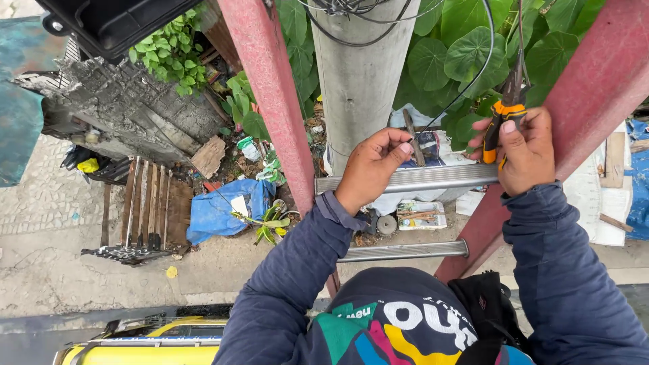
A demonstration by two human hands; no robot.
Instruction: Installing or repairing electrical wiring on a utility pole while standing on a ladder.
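— Gripping a pair of pliers point(501, 122) with orange-and-black handles, the right hand point(526, 152) is clenched around them at the right end of the upper ladder rung point(405, 180), yes?

— Yes. The fingers wrap the handles tight, and the jaws point up and away, where a thin black cable point(473, 80) runs past them. Whether the jaws actually bite the cable I cannot tell; the tip is too small and dark against the leaves.

— And the left hand point(370, 169)?

— It sits on the same rung, further left, in front of the grey concrete pole point(359, 74). Thumb and forefinger are pinched together, seemingly on the lower end of that cable, the other fingers curled in.

— What frames the hands?

— Two red ladder rails point(270, 94), spreading apart toward the ground, with a second metal rung point(405, 251) lower down. Both arms wear dark blue sleeves.

— Any containers?

— A black bag point(490, 307) hangs at the person's chest, just below the right arm; its contents do not show. Far below, a blue plastic sack point(220, 213) lies crumpled on the ground beside litter and green plants point(172, 51). It looks partly filled, with what I cannot say.

— Anything else down there?

— A slatted wooden pallet point(145, 209) left of the sack, a broken grey wall above it, and a yellow vehicle roof point(142, 345) at the bottom edge.
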